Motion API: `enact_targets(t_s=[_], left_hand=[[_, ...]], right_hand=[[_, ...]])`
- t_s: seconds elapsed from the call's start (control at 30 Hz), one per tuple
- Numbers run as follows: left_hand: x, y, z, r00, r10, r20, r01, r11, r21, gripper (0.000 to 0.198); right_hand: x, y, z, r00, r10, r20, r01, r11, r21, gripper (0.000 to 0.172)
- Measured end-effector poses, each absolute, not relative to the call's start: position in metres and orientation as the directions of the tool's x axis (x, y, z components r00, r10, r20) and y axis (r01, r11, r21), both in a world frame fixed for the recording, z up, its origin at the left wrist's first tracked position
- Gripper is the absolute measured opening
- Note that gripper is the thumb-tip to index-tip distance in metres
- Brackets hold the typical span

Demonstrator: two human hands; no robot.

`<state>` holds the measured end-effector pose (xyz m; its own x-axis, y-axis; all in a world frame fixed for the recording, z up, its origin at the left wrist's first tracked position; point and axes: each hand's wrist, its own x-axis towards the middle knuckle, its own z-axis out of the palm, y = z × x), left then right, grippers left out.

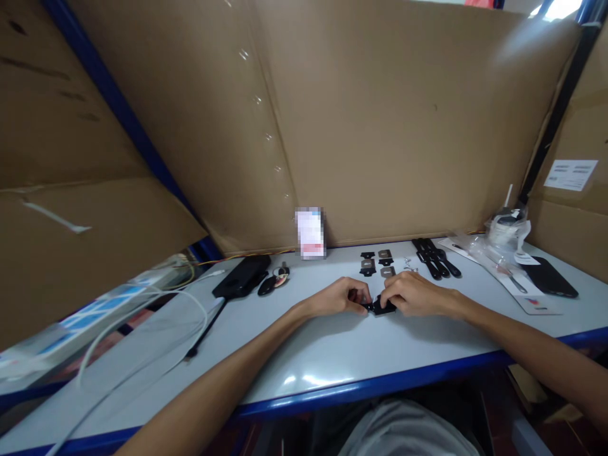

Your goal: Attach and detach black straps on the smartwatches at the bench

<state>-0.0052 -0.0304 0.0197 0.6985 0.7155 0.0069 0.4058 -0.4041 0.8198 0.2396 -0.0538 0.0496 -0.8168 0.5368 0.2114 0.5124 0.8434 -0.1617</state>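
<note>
Piece, flat and black, being gripped by right hand; small dark part being pinched by left hand

Both hands are being held close together at the middle of the worktop, with their fingers curled. The flat black piece is being gripped along its right side by the right hand, while the small dark part is being pinched just beside it, between thumb and fingers of the left. Whether the two are being joined cannot be told, as much is being covered by the fingers.

Just beyond the hands, small plates, some black and some metallic, are being presented in two columns, the nearest being partly hidden by the right hand. To their right, tiny pale bits are being seen, too small to be identified. Farther right, long black items are being carried side by side, then clear packaging and a dark phone.

Toward the back, a blurred-out lit screen is being propped upright near the cardboard panel. On the left, keys and a black box are being borne by the worktop.
</note>
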Motion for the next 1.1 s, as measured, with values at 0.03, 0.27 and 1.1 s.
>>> enact_targets(t_s=[0.03, 0.27, 1.1], left_hand=[[-0.0052, -0.0303, 0.0196, 0.698, 0.716, 0.005, 0.407, -0.403, 0.82, 0.025], [-0.0053, -0.0314, 0.0211, 0.699, 0.715, 0.005, 0.411, -0.407, 0.816, 0.022], [-0.0051, -0.0315, 0.0214, 0.696, 0.718, 0.003, 0.418, -0.409, 0.811, 0.027]], right_hand=[[0.2396, -0.0535, 0.0499, -0.809, 0.55, 0.207, 0.526, 0.835, -0.162, 0.037], [0.2403, -0.0527, 0.049, -0.801, 0.548, 0.24, 0.532, 0.836, -0.133, 0.046], [0.2413, -0.0528, 0.0533, -0.782, 0.588, 0.205, 0.575, 0.809, -0.126, 0.048]])
